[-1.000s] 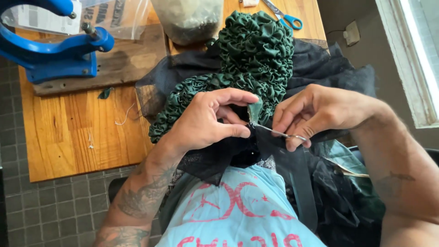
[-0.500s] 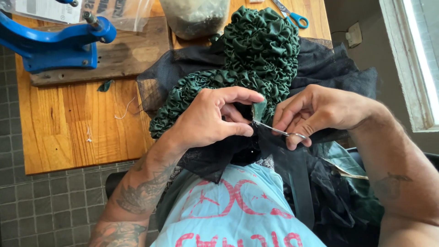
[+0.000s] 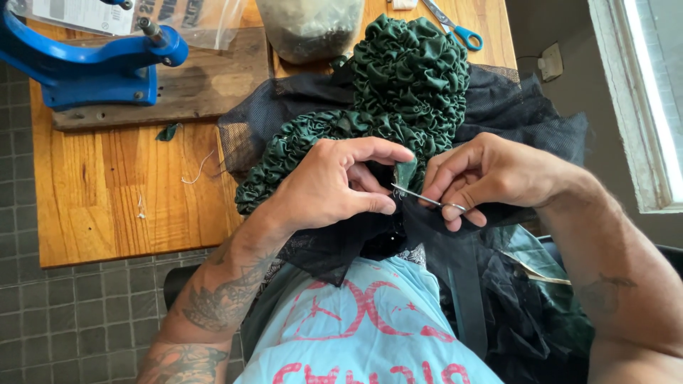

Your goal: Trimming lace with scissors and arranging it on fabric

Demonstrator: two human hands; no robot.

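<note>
**stitchfan:** So where's this at? Looks like hand sewing, mid-stitch. The right hand has its grip pinched together on a thin needle, which lies nearly flat and points left toward the other hand. The left hand has its grip clamped on a small folded tab of green cloth, thumb underneath and fingers curled over the top, right at the edge of the big ruffled green piece.

**benchrat:** Yeah, agreed. The needle tip sits just at that tab, touching or very close, can't tell whether it has gone through. The ruffled piece rests on black netting that spills off the bench onto the lap.

**stitchfan:** My read: the stitch in hand joins the green ruffle to the netting. The next move would need the tab kept pinched so it doesn't slip, and the needle pushed straight through both layers without snagging the mesh.

**benchrat:** I can't make out any thread on the needle, too fine. Other stuff is well apart from the hands: blue press at the far left, scissors with blue handles up top, a clear bag of dark bits beside them.
</note>
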